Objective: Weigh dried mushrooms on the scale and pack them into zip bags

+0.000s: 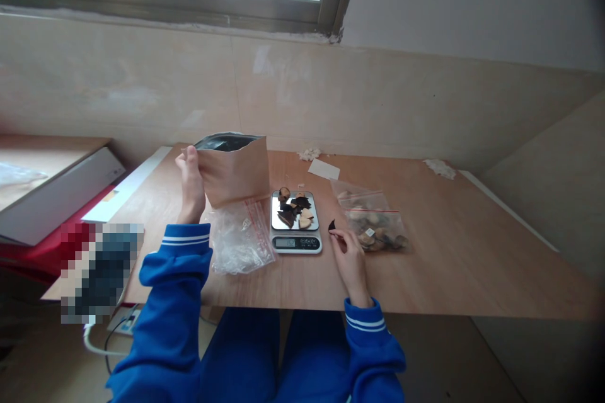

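1. With our left hand (pixel 190 182) we grip the brown paper bag (pixel 234 170) by its upper left edge, fingers closed on it; its mouth gapes upward, baring a dark, shiny lining. We can't make out whether its base meets the counter (pixel 454 258).

2. With our right hand (pixel 348 258) we pinch a small dark piece (pixel 331 225) between the fingertips, low over the counter, just right of the digital scale (pixel 297 244).

3. On the scale's plate we see a loose heap of dried pieces (pixel 305 219), some pale, some nearly black. The display is lit, but we can't read its figures surely.

4. Left of the scale, in front of the paper bag, we have a clear plastic bag (pixel 239 245) with a red strip along its seal.

5. Right of the scale, near our right hand, lies a clear zip bag (pixel 378 227) holding more pieces and bearing a small white label.

6. Behind these we see a white card (pixel 324 169) lying flat.
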`<state>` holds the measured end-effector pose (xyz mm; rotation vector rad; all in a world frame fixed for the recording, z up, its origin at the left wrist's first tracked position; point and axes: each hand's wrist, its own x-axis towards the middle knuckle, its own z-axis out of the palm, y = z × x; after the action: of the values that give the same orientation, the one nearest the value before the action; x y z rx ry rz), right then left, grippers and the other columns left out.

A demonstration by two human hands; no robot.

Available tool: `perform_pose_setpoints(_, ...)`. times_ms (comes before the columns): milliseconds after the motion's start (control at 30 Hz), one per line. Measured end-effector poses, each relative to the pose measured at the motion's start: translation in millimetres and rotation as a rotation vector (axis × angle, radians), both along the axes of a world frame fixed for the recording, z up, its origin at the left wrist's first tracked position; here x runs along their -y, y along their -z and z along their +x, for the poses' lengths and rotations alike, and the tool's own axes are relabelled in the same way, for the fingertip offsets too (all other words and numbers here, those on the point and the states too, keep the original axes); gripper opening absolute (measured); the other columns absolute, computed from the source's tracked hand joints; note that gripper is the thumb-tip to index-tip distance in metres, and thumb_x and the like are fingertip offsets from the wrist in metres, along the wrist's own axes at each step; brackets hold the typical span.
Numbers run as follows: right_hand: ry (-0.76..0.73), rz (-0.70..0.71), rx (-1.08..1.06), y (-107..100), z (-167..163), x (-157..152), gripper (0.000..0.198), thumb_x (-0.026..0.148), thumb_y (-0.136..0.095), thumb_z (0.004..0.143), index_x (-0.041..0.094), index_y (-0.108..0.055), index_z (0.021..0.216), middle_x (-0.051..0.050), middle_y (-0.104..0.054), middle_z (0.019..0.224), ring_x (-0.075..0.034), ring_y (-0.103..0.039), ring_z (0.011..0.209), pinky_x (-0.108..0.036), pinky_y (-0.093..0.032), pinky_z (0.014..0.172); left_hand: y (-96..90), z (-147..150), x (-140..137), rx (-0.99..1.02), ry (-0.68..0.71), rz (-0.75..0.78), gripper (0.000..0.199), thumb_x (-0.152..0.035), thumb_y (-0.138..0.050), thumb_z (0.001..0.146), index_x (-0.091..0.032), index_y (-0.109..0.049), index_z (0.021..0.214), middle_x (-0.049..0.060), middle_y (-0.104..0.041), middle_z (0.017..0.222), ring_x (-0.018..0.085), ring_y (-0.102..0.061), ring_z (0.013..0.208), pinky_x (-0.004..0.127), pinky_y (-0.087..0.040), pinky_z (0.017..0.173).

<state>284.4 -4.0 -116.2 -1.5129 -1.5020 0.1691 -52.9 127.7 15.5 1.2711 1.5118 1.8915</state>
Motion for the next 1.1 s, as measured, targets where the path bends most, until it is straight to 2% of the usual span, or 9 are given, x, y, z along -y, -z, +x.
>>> perform_pose_setpoints(100,0.021,0.004,0.045,2.3,0.2,-0.1,0.026,0.035,-0.046,0.095,0.02,-0.067,0.097,-0.009,-0.064,0.095,-0.022,-0.064,0.088,-0.038,-0.053,0.082,9.4,6.6,12.6,0.055,-0.104,0.019,0.045,-0.051,-0.048,0.092,-0.018,-0.037,0.121,0.015,-0.042,0.137,0.019,-0.044,0.129,0.035,-0.036,0.108)
perform_pose_setpoints(200,0.061,0.018,0.092,5.8,1.5,-1.1,0.026,0.033,-0.045,0.095,0.019,-0.067,0.097,-0.01,-0.064,0.096,-0.023,-0.063,0.089,-0.039,-0.052,0.083,27.8,16.4,36.5,-0.039,-0.191,-0.037,0.041,-0.039,-0.058,0.086,-0.019,-0.041,0.118,0.014,-0.045,0.132,0.02,-0.051,0.119,0.036,-0.043,0.1)
perform_pose_setpoints(233,0.078,0.022,0.105,7.1,2.2,-1.6,0.026,0.033,-0.045,0.095,0.019,-0.067,0.096,-0.01,-0.063,0.096,-0.023,-0.063,0.09,-0.04,-0.052,0.083,36.4,20.6,45.9,-0.086,-0.167,-0.088,0.035,-0.037,-0.057,0.086,-0.018,-0.045,0.113,0.012,-0.05,0.124,0.02,-0.055,0.109,0.036,-0.047,0.092)
perform_pose_setpoints(300,0.108,0.03,0.121,9.4,3.5,-2.6,0.026,0.032,-0.045,0.095,0.019,-0.067,0.096,-0.011,-0.063,0.096,-0.024,-0.063,0.09,-0.04,-0.052,0.083,56.3,30.7,64.2,-0.266,0.022,-0.223,0.022,-0.037,-0.053,0.087,-0.018,-0.054,0.098,0.007,-0.06,0.098,0.02,-0.059,0.091,0.037,-0.048,0.082)
perform_pose_setpoints(400,0.137,0.046,0.132,11.8,5.0,-3.9,0.027,0.03,-0.044,0.094,0.018,-0.068,0.097,-0.011,-0.062,0.097,-0.024,-0.062,0.091,-0.042,-0.051,0.085,87.1,48.4,83.7,-0.511,0.252,-0.334,0.021,-0.038,-0.051,0.087,-0.019,-0.055,0.079,0.005,-0.06,0.08,0.022,-0.059,0.082,0.038,-0.048,0.078)
perform_pose_setpoints(533,0.141,0.054,0.149,13.1,5.3,-4.4,0.027,0.028,-0.044,0.093,0.019,-0.069,0.096,-0.012,-0.061,0.097,-0.025,-0.06,0.094,-0.044,-0.05,0.087,111.3,67.5,92.9,-0.734,0.228,-0.425,0.025,-0.042,-0.053,0.087,-0.019,-0.052,0.08,0.008,-0.061,0.082,0.025,-0.058,0.085,0.04,-0.046,0.082)
perform_pose_setpoints(667,0.142,0.06,0.107,12.0,4.9,-4.6,0.027,0.025,-0.042,0.093,0.019,-0.068,0.098,-0.012,-0.061,0.099,-0.025,-0.06,0.095,-0.045,-0.05,0.088,108.5,74.9,95.5,-0.933,0.127,-0.547,0.032,-0.05,-0.051,0.088,-0.018,-0.052,0.081,0.012,-0.059,0.09,0.03,-0.058,0.093,0.043,-0.044,0.084)
perform_pose_setpoints(800,0.155,0.091,0.086,5.5,2.7,-3.0,0.027,0.025,-0.041,0.094,0.018,-0.066,0.099,-0.012,-0.06,0.099,-0.025,-0.059,0.096,-0.045,-0.05,0.089,98.1,76.9,98.7,-1.052,0.098,-0.656,0.028,-0.042,-0.047,0.09,-0.017,-0.056,0.088,0.015,-0.059,0.097,0.033,-0.057,0.1,0.044,-0.042,0.084)
perform_pose_setpoints(1100,0.071,0.147,0.117,-7.7,-11.9,8.5,0.029,0.016,-0.037,0.094,0.02,-0.064,0.101,-0.01,-0.063,0.097,-0.023,-0.06,0.095,-0.04,-0.049,0.087,95.8,82.6,105.9,-1.137,0.083,-0.704,0.043,-0.05,-0.04,0.093,-0.013,-0.059,0.101,0.018,-0.058,0.107,0.037,-0.055,0.105,0.046,-0.041,0.082)
